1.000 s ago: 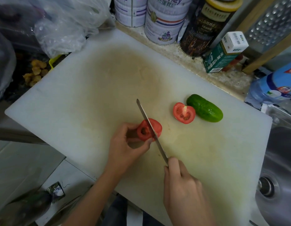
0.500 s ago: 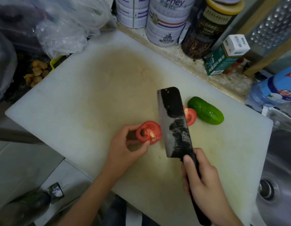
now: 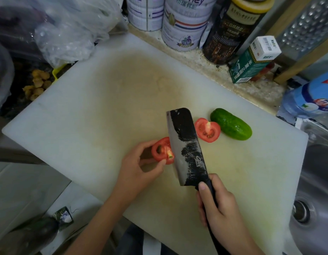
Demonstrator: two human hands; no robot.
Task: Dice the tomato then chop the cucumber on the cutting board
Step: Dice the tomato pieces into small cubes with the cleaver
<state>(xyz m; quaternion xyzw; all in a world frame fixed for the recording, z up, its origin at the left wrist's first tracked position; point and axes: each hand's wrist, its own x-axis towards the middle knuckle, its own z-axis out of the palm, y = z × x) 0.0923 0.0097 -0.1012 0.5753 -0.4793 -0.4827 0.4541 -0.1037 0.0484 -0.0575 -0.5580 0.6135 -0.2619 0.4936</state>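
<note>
A white cutting board (image 3: 86,116) fills the view. The right hand (image 3: 218,208) wraps round the handle of a broad knife (image 3: 185,144), whose blade is tilted flat side up (probably lifted between cuts). Just left of the knife, the left hand (image 3: 135,173) pinches a tomato half (image 3: 160,150) with fingertips and thumb, steadying it for slicing. Just right of the knife lies the other half (image 3: 207,130), cut face up. The whole cucumber (image 3: 231,124) waits beyond it.

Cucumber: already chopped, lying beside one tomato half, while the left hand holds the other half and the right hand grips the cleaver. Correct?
No: the head view shows the cucumber whole. It lies beside one tomato half; the left hand holds the other half and the right hand grips the cleaver.
</note>
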